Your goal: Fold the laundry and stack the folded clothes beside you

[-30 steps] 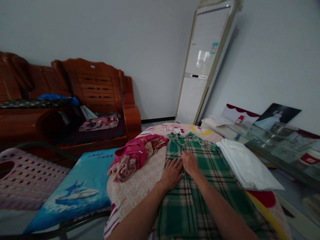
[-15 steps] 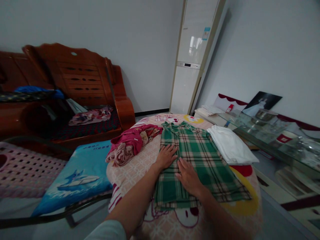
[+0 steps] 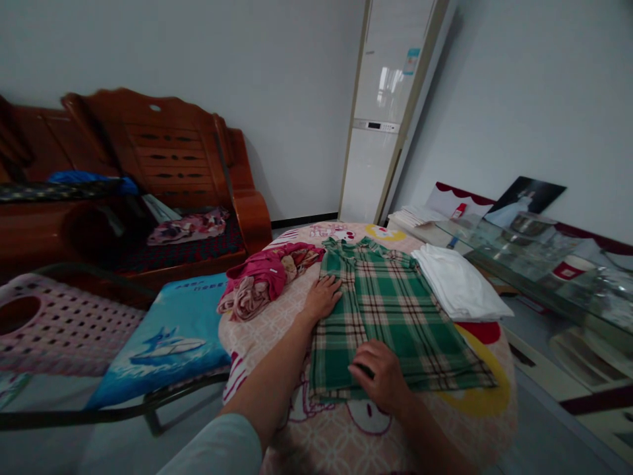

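A green plaid shirt [image 3: 395, 310] is spread on a round table with a pink patterned cover [image 3: 341, 435], its collar at the far side. My left hand [image 3: 322, 297] lies with fingers spread on the shirt's left edge. Over the shirt's lower part is my right hand [image 3: 378, 373], its fingers curled and the thumb apart from them, with nothing visible between. Left of the shirt lies a bundle of dark pink and floral clothes [image 3: 264, 280]. A folded white cloth [image 3: 455, 284] rests against its right side.
To the left stand a wooden sofa [image 3: 168, 158], a blue cushion [image 3: 173, 336] on a metal-framed seat and a pink woven basket [image 3: 74, 323]. A glass shelf [image 3: 519, 264] with a cup and bowl is at the right. Behind stands a tall white air conditioner [image 3: 373, 145].
My right hand has moved down the shirt toward its hem and its fingers have curled. My left hand has slid slightly up and left. The view has shifted a little.
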The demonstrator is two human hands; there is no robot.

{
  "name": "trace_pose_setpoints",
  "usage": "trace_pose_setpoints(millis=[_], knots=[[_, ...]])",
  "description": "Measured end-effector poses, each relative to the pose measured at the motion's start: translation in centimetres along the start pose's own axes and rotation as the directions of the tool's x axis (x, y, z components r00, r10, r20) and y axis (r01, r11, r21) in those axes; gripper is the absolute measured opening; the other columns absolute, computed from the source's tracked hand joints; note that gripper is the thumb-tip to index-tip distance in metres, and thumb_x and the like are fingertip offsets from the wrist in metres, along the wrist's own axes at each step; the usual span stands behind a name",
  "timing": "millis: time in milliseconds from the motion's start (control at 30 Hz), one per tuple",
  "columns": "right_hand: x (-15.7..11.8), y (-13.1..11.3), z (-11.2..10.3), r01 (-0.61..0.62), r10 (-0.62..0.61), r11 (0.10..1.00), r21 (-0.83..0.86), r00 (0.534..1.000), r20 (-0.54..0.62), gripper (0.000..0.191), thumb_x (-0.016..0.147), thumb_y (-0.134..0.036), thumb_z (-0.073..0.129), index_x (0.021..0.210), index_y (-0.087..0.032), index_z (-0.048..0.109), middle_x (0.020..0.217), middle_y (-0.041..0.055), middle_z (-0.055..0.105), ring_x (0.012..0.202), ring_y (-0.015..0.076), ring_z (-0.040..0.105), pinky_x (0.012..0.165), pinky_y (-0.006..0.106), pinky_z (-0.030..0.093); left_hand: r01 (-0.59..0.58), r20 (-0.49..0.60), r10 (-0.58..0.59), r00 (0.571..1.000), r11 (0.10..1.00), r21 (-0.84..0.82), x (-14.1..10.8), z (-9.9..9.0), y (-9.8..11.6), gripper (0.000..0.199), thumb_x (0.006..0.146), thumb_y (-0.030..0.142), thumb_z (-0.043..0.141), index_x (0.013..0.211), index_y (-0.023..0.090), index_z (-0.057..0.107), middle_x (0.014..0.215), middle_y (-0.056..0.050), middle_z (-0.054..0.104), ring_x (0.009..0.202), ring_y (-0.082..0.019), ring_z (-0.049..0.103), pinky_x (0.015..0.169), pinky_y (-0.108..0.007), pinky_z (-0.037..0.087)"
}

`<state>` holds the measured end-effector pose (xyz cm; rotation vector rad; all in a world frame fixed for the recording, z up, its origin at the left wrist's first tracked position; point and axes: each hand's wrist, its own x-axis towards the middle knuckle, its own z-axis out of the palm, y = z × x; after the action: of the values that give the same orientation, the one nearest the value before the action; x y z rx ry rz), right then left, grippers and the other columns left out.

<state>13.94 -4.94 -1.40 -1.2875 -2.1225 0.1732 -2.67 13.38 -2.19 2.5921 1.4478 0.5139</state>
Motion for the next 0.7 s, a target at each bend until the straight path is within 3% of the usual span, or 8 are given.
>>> trace_pose_setpoints(millis=[100, 233, 333, 400, 533, 600, 700], knots=[[-0.5, 0.4, 0.2, -0.108, 0.103, 0.991, -0.085, 0.993, -0.062, 0.021, 0.09, -0.023, 0.05, 0.078, -0.021, 0.066, 0.077, 0.0042, 0.063, 0.077, 0.0167, 0.056, 0.073, 0.028, 0.042, 0.002, 0.003, -0.002, 1.0, 1.0, 0.015, 0.0, -0.1, 0.1, 0.043, 0.098, 0.038, 0.036, 0.137, 0.027, 0.049, 0.147, -0.007, 0.044, 0.137, -0.024, 0.035, 0.114, -0.043, 0.024], [-0.5, 1.1, 0.7, -0.161, 0.153, 0.971, -0.178, 0.986, -0.058, 0.022, 0.088, -0.018, 0.049, 0.074, -0.021, 0.066, 0.071, 0.0033, 0.062, 0.074, 0.017, 0.056, 0.07, 0.027, 0.039, 0.004, 0.024, -0.005, 1.0, 0.998, 0.058, 0.2, 0.0, 0.1, 0.046, 0.095, 0.042, 0.042, 0.139, 0.031, 0.046, 0.149, -0.006, 0.041, 0.138, -0.025, 0.034, 0.114, -0.046, 0.022], [-0.6, 2.2, 0.5, -0.263, 0.228, 0.95, -0.168, 0.953, -0.201, 0.025, 0.091, -0.02, 0.045, 0.079, -0.021, 0.067, 0.076, 0.0046, 0.067, 0.075, 0.0171, 0.059, 0.073, 0.027, 0.041, 0.006, 0.03, -0.008, 1.0, 0.998, 0.067, 0.3, 0.2, -0.1, 0.047, 0.095, 0.045, 0.042, 0.14, 0.032, 0.044, 0.15, -0.005, 0.04, 0.139, -0.025, 0.033, 0.115, -0.045, 0.02], [-0.8, 3.6, -0.5, -0.379, 0.305, 0.909, -0.175, 0.89, -0.34, 0.027, 0.093, -0.023, 0.042, 0.085, -0.019, 0.068, 0.082, 0.0071, 0.069, 0.078, 0.0179, 0.061, 0.075, 0.027, 0.042, 0.008, 0.032, -0.011, 0.999, 0.998, 0.069, 0.3, 0.4, -0.3, 0.047, 0.095, 0.046, 0.041, 0.14, 0.033, 0.043, 0.15, -0.004, 0.04, 0.139, -0.024, 0.032, 0.115, -0.045, 0.02], [-1.9, 7.7, -4.5, -0.626, 0.429, 0.71, -0.322, 0.747, -0.508, 0.029, 0.093, -0.023, 0.039, 0.094, -0.015, 0.067, 0.09, 0.0123, 0.068, 0.087, 0.0227, 0.061, 0.079, 0.031, 0.043, -0.001, 0.023, -0.001, 1.0, 0.997, 0.078, 0.5, 0.9, -0.7, 0.048, 0.095, 0.045, 0.04, 0.141, 0.033, 0.042, 0.151, -0.004, 0.039, 0.14, -0.024, 0.031, 0.114, -0.045, 0.022], [-2.8, 9.6, -6.7, -0.697, 0.476, 0.56, -0.447, 0.713, -0.515, 0.028, 0.091, -0.018, 0.04, 0.098, -0.012, 0.066, 0.093, 0.0144, 0.068, 0.09, 0.0247, 0.06, 0.08, 0.032, 0.042, -0.011, 0.01, 0.01, 1.0, 0.997, 0.081, 0.6, 1.1, -0.8, 0.048, 0.095, 0.045, 0.041, 0.142, 0.032, 0.042, 0.151, -0.005, 0.039, 0.14, -0.025, 0.032, 0.114, -0.047, 0.022], [-4.1, 11.6, -8.7, -0.775, 0.605, 0.299, -0.558, 0.606, -0.517, 0.028, 0.088, -0.011, 0.04, 0.094, -0.009, 0.067, 0.09, 0.0161, 0.067, 0.086, 0.0262, 0.062, 0.074, 0.034, 0.041, -0.016, 0.004, 0.016, 1.0, 0.996, 0.089, 0.6, 1.2, -0.9, 0.048, 0.095, 0.043, 0.042, 0.141, 0.029, 0.044, 0.15, -0.006, 0.04, 0.139, -0.027, 0.033, 0.113, -0.049, 0.024]])
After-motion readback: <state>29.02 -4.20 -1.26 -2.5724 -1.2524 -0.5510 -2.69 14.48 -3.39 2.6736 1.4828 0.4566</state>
